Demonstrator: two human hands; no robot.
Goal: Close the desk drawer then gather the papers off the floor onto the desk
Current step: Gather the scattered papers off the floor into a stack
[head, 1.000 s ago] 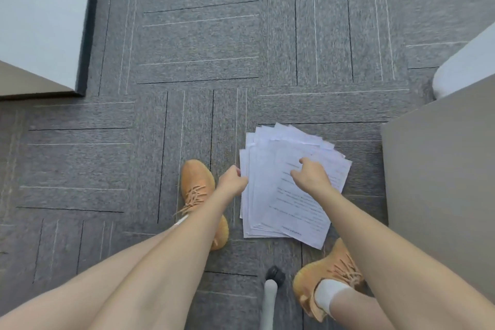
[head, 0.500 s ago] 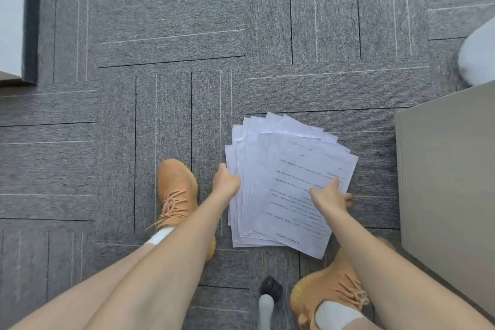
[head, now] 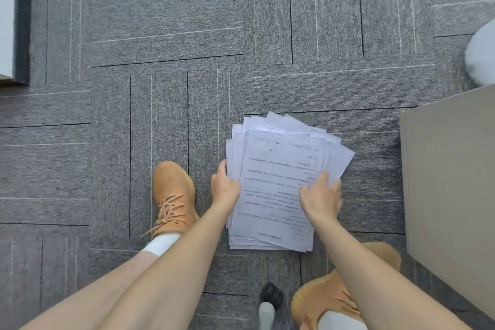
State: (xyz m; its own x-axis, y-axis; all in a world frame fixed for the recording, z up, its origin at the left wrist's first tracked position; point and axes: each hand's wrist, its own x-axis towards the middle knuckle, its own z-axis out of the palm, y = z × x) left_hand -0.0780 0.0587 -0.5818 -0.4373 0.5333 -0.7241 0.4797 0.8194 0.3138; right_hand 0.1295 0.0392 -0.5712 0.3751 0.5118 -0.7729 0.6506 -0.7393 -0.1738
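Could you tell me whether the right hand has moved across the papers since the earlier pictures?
Yes: the right hand slid from the white printed paper stack's middle to its right edge.

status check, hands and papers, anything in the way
Left hand at the stack's left edge, right hand spread on top. Papers on the carpet. Nothing blocking.

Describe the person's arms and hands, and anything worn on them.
Both forearms are bare to the frame's edge: no sleeves show. The left hand and right hand wear no gloves, and no watch, bracelet or ring can be seen. Nothing is marked on either arm.
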